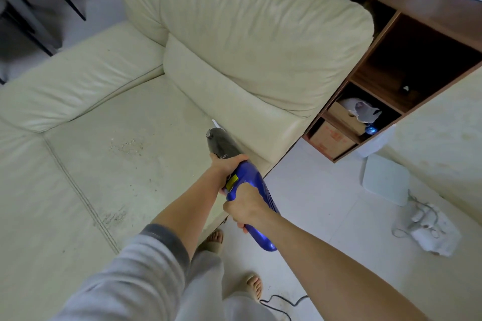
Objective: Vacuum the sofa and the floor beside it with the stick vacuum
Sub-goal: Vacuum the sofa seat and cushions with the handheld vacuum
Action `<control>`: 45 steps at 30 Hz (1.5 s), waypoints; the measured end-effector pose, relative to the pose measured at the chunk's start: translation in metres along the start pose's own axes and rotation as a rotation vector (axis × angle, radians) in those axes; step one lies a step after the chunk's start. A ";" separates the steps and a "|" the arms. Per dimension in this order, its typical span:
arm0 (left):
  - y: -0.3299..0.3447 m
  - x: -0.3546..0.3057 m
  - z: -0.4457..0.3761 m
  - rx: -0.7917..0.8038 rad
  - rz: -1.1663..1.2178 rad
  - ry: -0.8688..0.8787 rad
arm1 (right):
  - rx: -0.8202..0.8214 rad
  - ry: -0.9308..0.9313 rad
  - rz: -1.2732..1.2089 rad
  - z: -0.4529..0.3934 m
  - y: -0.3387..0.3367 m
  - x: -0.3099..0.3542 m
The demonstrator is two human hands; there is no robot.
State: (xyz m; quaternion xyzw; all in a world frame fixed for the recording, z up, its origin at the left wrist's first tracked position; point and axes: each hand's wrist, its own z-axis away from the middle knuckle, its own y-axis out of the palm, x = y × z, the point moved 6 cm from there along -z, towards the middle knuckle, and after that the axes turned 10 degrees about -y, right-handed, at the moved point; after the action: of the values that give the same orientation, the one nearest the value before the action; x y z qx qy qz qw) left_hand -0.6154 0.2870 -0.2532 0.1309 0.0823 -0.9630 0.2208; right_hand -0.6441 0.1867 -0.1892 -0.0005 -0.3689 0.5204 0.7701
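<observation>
We are holding one handheld vacuum (245,185) out over the front right corner of the cream leather sofa (234,34), its long axis running from our body up and away toward the seam where the seat meets the back cushion, dark grey nose end pointing at that seam and blue tail end pointing back at us. Its body is looking glossy blue with a yellow label near the middle, and the front section is dark grey with a small round knob at the tip. Our left hand (227,168) is wrapping round the vacuum where grey meets blue, fingers curled over the top. Our right hand (243,207) is gripping the blue handle behind it, fingers closed round it. We are counting two patches of crumbs (127,146) scattered on the seat cushion, one near the middle and one nearer the stitched seam. Two bare-toed feet in slippers (216,238) are standing on the white tiled floor (313,190), with one black cord (284,301) trailing beside them.
</observation>
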 end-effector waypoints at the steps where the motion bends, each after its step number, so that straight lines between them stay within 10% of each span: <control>1: 0.001 -0.001 -0.005 -0.004 -0.001 0.001 | 0.009 0.004 -0.001 -0.004 0.000 0.000; 15: -0.006 -0.011 -0.002 -0.012 0.067 0.070 | -0.083 0.000 -0.167 -0.005 0.001 -0.001; 26: -0.030 -0.043 -0.046 0.080 0.099 -0.004 | -0.015 -0.192 0.286 -0.053 0.005 0.049; 35: -0.043 -0.039 -0.039 0.021 0.094 0.089 | 0.241 -0.231 -0.163 -0.018 0.019 0.029; 45: -0.032 -0.027 -0.004 -0.066 0.192 0.189 | -0.003 -0.406 0.244 0.018 -0.009 0.029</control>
State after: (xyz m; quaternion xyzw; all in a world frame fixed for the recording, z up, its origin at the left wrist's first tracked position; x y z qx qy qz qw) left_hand -0.6050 0.3272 -0.2458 0.2207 0.1217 -0.9176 0.3074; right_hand -0.6420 0.1991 -0.1558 0.0587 -0.5141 0.5985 0.6116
